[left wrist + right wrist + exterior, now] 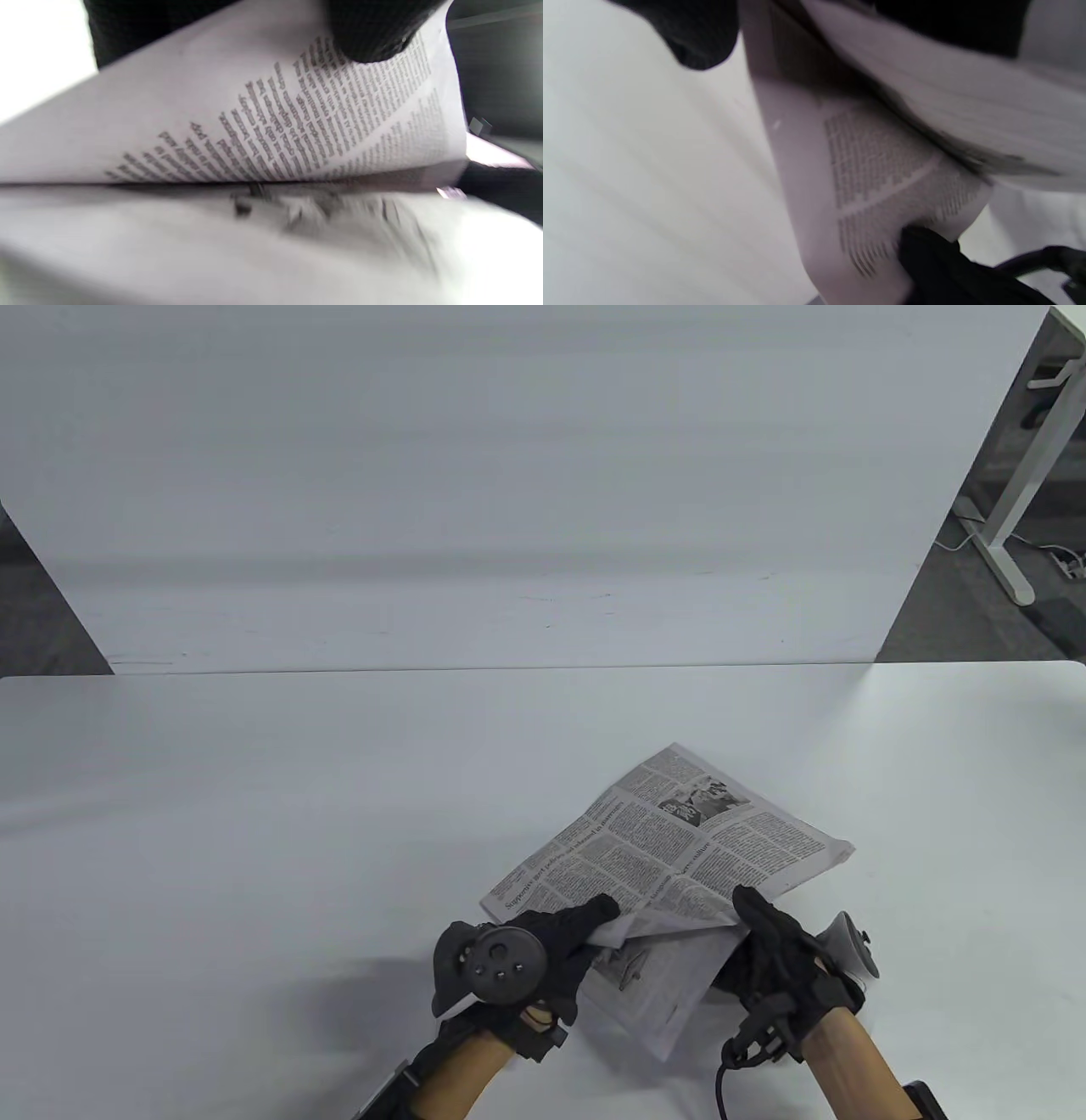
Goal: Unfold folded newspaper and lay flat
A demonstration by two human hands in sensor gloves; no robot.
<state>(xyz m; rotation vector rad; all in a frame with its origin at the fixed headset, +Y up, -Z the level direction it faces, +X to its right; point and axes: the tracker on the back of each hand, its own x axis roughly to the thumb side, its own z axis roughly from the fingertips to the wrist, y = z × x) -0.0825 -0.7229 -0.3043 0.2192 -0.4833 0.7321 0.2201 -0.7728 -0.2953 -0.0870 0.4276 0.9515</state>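
Observation:
A folded newspaper point(679, 848) lies on the white table point(254, 814), right of centre near the front edge. Its near edge is lifted, and a lower sheet point(662, 984) shows beneath it. My left hand point(585, 929) pinches the lifted top layer at the near-left part of that edge. My right hand point(755, 920) grips the same edge further right. In the left wrist view a gloved fingertip point(373, 34) presses on the raised printed page point(275, 127). In the right wrist view the lifted page point(882, 178) is blurred, and the left hand's glove point(946, 267) shows at its lower end.
A white upright board point(509, 475) stands behind the table's far edge. A desk leg and cables point(1010, 526) sit on the floor at the far right. Bare tabletop stretches left of and beyond the paper.

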